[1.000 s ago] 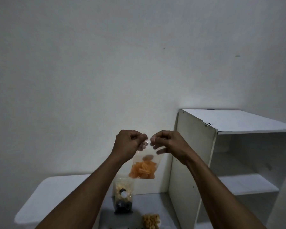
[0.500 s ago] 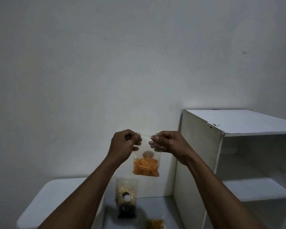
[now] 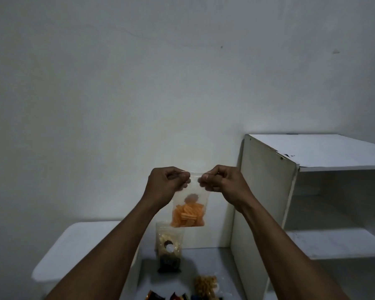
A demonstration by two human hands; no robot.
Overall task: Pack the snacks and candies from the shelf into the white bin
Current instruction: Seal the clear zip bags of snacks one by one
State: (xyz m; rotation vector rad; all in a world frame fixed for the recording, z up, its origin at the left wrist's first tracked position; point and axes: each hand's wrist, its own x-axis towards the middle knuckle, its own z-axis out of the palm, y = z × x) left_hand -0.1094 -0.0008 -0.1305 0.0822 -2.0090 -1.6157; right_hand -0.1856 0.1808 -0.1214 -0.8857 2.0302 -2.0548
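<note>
Both hands pinch the hanging orange snack bag's [image 3: 188, 210] top corners.

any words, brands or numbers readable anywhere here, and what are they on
None can be read.
clear bag of orange snacks: no print shows.
bag with a round white sticker: sticker too small and blurred.
dark wrappers at the bottom edge: cut off and blurred.
white shelf: small dark marks on top, unreadable.

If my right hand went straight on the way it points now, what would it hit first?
Probably the left hand: the right hand points leftward along the top edge of the bag that both hands pinch, with only a short gap between them. Depth is hard to judge.
</note>
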